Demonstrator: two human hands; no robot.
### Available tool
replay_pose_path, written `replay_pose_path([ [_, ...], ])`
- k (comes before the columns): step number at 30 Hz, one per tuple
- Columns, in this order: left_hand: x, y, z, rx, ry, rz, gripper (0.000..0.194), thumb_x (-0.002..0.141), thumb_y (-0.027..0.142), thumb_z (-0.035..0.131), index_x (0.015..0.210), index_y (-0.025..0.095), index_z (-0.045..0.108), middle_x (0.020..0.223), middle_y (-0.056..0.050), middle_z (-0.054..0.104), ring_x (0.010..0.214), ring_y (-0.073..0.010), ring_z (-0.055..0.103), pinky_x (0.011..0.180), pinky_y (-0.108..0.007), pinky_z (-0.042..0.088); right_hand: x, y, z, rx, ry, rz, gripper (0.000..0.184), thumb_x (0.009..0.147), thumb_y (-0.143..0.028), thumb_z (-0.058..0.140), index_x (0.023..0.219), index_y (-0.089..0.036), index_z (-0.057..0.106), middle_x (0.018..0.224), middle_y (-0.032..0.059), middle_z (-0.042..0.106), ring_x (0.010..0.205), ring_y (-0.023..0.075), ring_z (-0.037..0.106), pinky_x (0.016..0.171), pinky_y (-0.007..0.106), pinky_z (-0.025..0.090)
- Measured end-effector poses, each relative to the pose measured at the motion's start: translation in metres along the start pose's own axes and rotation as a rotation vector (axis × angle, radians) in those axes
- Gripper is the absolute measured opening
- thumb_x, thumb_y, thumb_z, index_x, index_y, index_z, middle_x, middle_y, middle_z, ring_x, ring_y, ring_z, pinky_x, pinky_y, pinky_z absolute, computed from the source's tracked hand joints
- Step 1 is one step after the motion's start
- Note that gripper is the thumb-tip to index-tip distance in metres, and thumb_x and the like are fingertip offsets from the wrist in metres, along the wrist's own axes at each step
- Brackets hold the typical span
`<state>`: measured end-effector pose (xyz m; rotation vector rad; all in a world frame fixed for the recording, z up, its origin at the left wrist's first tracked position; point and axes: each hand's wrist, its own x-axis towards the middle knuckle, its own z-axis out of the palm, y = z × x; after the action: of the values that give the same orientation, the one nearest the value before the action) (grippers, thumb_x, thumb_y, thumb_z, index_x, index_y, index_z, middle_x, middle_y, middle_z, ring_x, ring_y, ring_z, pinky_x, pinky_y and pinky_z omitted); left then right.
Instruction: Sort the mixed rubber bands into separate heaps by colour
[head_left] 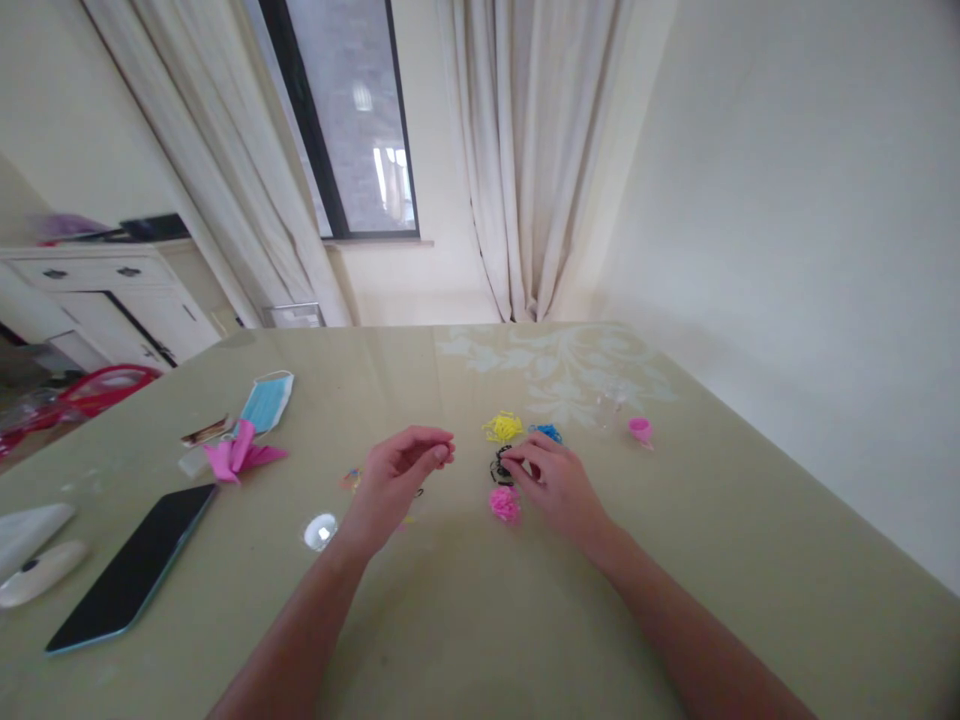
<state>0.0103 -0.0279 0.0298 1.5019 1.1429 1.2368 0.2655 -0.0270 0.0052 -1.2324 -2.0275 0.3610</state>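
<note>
My left hand (pixel 397 475) hovers over the table with thumb and fingers pinched together; what it holds, if anything, is too small to make out. My right hand (pixel 551 480) rests on the table with its fingertips pinching at a black pile of small bands (pixel 499 466). A pink pile (pixel 505 503) lies just left of that hand. A yellow pile (pixel 502 427) and a blue pile (pixel 547 432) lie just beyond it. A few small coloured bits (pixel 350 479) lie under my left hand.
On the olive-green table (pixel 480 600) lie a dark phone (pixel 131 565), a blue face mask (pixel 266 400), a pink folded paper (pixel 236 455), a small pink cap (pixel 640 429) and a clear round lid (pixel 320 531). White objects (pixel 34 560) sit at the left edge.
</note>
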Motion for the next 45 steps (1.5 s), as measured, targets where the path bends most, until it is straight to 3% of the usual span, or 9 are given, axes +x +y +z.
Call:
replay_pose_path([
  [7,-0.016,0.001,0.028,-0.281,-0.086,-0.048,0.030,0.083,0.045,0.090,0.090,0.018,0.080,0.088,-0.007,0.082,0.085,-0.0179,0.074,0.079,-0.027,0.060,-0.011,-0.033,0.006,0.187,0.086,-0.124,0.030,0.100,-0.048,0.074,0.108,-0.020,0.080,0.090,0.0054,0.072,0.074,0.0175,0.065,0.070,0.029,0.051],
  [12,-0.015,-0.005,0.034,-0.349,-0.144,-0.104,0.030,0.080,0.043,0.093,0.088,0.017,0.079,0.087,-0.006,0.082,0.083,-0.0175,0.075,0.081,-0.028,0.061,-0.015,-0.037,0.012,0.133,0.135,-0.152,0.025,0.104,-0.041,0.071,0.092,-0.019,0.076,0.083,0.0045,0.070,0.073,0.0173,0.064,0.066,0.029,0.047],
  [17,-0.013,-0.010,0.033,-0.312,-0.136,-0.097,0.029,0.082,0.042,0.091,0.091,0.018,0.080,0.089,-0.005,0.082,0.086,-0.0177,0.074,0.084,-0.029,0.060,-0.015,-0.035,0.010,0.108,0.153,-0.167,0.018,0.105,-0.031,0.067,0.096,-0.019,0.076,0.084,0.0050,0.070,0.073,0.0172,0.064,0.068,0.029,0.048],
  [21,-0.009,-0.019,0.030,-0.118,-0.133,-0.051,0.025,0.088,0.042,0.082,0.099,0.020,0.081,0.094,-0.006,0.082,0.089,-0.0199,0.073,0.084,-0.032,0.058,-0.011,-0.030,0.003,0.098,0.160,-0.135,0.019,0.106,-0.026,0.062,0.095,-0.020,0.076,0.086,0.0054,0.071,0.076,0.0179,0.065,0.069,0.029,0.048],
  [25,-0.007,-0.031,0.031,0.329,-0.134,0.111,0.018,0.097,0.034,0.069,0.097,0.022,0.082,0.096,-0.006,0.080,0.089,-0.0214,0.071,0.086,-0.035,0.055,-0.004,-0.015,-0.004,0.073,0.176,-0.014,0.015,0.104,-0.024,0.065,0.099,-0.020,0.078,0.088,0.0051,0.072,0.073,0.0177,0.064,0.069,0.029,0.048],
  [30,-0.007,-0.046,0.034,0.666,-0.280,0.185,0.027,0.103,0.020,0.058,0.115,0.026,0.082,0.111,-0.008,0.077,0.106,-0.0255,0.071,0.094,-0.038,0.054,0.003,0.003,-0.007,-0.034,0.067,0.115,0.009,0.099,-0.020,0.072,0.097,-0.021,0.081,0.088,0.0045,0.074,0.074,0.0185,0.065,0.072,0.030,0.049],
  [36,-0.006,-0.051,0.032,0.894,-0.443,0.259,0.049,0.100,0.005,0.052,0.131,0.034,0.077,0.123,-0.007,0.073,0.114,-0.0252,0.068,0.100,-0.040,0.053,0.004,0.003,-0.007,-0.160,-0.098,0.202,0.011,0.096,-0.017,0.074,0.092,-0.022,0.082,0.094,0.0043,0.077,0.076,0.0184,0.068,0.076,0.032,0.049],
  [41,-0.006,-0.052,0.032,1.002,-0.429,0.336,0.035,0.102,0.010,0.058,0.123,0.028,0.078,0.119,-0.007,0.074,0.112,-0.0254,0.068,0.098,-0.038,0.054,0.003,0.002,-0.003,-0.212,-0.231,0.211,0.011,0.096,-0.019,0.075,0.091,-0.023,0.084,0.096,0.0047,0.079,0.089,0.0217,0.072,0.080,0.032,0.050],
  [45,-0.006,-0.054,0.035,1.049,-0.403,0.375,0.024,0.106,0.019,0.056,0.115,0.025,0.078,0.113,-0.007,0.074,0.107,-0.0247,0.067,0.096,-0.038,0.053,0.002,0.004,0.001,-0.246,-0.256,0.210,0.012,0.098,-0.022,0.073,0.095,-0.023,0.085,0.099,0.0048,0.079,0.090,0.0218,0.073,0.080,0.032,0.050],
])
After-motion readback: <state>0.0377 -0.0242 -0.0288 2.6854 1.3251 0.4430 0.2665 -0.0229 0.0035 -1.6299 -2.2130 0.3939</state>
